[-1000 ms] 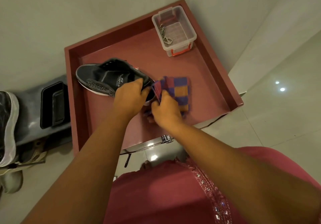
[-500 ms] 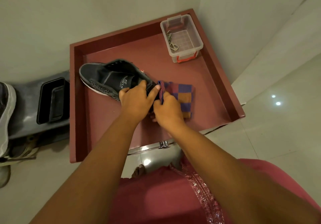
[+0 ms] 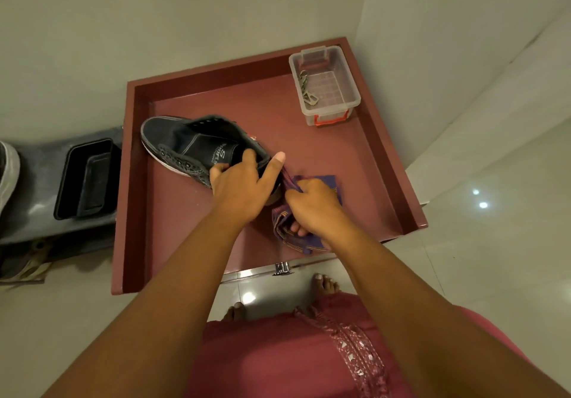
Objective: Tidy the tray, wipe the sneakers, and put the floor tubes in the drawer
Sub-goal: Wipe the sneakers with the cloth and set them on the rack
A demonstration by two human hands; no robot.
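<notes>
A dark grey sneaker (image 3: 185,144) lies on its side in the maroon tray (image 3: 386,150), toe pointing left. My left hand (image 3: 244,184) grips its heel end, thumb stretched along the back. My right hand (image 3: 312,206) holds a purple and orange checked cloth (image 3: 287,231), bunched and pressed against the sneaker's heel. Part of the cloth drapes under my right hand onto the tray floor.
A clear plastic box (image 3: 327,85) with a red latch and a metal key ring sits in the tray's far right corner. Left of the tray a black bin (image 3: 83,178) stands on a grey shelf beside another shoe (image 3: 7,175). A metal drawer handle (image 3: 281,268) shows below the tray.
The view has tilted down and right. My right hand has dragged the cloth down the sneaker's heel, bunching it. My left hand keeps its hold on the sneaker.
</notes>
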